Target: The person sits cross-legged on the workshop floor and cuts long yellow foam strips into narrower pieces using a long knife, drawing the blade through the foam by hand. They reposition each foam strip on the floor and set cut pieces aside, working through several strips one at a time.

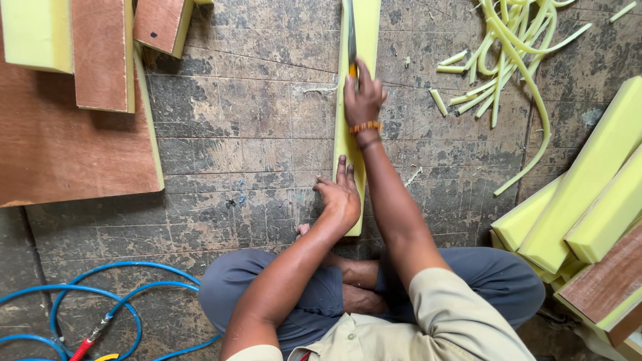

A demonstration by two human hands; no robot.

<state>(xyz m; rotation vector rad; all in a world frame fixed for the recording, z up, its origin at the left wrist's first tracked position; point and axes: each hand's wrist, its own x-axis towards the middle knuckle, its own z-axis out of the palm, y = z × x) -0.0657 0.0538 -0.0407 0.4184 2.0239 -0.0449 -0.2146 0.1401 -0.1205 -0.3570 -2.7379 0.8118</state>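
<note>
A long narrow strip of yellow foam (pixel 366 27) lies on the worn floor, running away from me. My right hand (pixel 362 99) grips a knife (pixel 350 33) with an orange handle; its blade lies along the strip's left side. A beaded band circles that wrist. Nearer to me, my left hand (pixel 340 195) presses flat on the strip's near end with its fingers spread. I sit cross-legged, knees just behind the strip.
Thin yellow foam offcuts (pixel 508 47) are piled at the upper right. Foam blocks with wood boards (pixel 588 200) are stacked at the right. More foam-backed boards (pixel 73 120) lie at the upper left. A blue hose (pixel 93 294) coils at the lower left.
</note>
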